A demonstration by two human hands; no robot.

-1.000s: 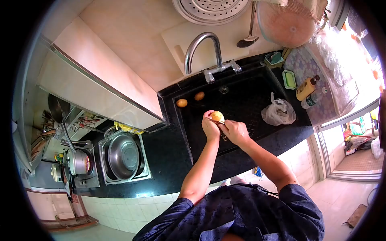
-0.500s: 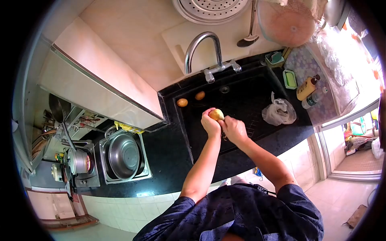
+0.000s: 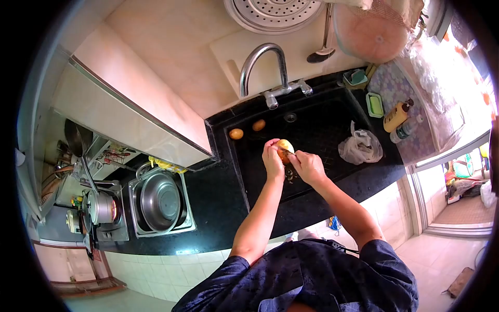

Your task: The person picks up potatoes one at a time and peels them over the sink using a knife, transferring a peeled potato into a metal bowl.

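Over the black sink (image 3: 332, 112), my left hand (image 3: 273, 162) is closed round a partly peeled potato (image 3: 284, 144). Its upper end is pale yellow, while brown skin shows lower down. My right hand (image 3: 310, 167) is closed on a small peeler (image 3: 288, 152), mostly hidden by the fingers, whose thin dark end lies against the potato. Dark peelings (image 3: 291, 176) are in the sink below my hands. Two unpeeled potatoes, one at the sink's left edge (image 3: 236, 134) and one beside it (image 3: 258, 125), lie farther back.
A chrome tap (image 3: 284, 67) arches over the back of the sink. A crumpled plastic bag (image 3: 360, 144) lies at the right. Beyond it stand a green soap dish (image 3: 374, 104) and a pump bottle (image 3: 397, 115). Metal basins (image 3: 161, 202) sit left, near a pot (image 3: 102, 209) on the stove.
The potato has turned in my left hand, so more brown skin faces up. My right hand has shifted slightly right, and the peeler's end now shows across the potato.
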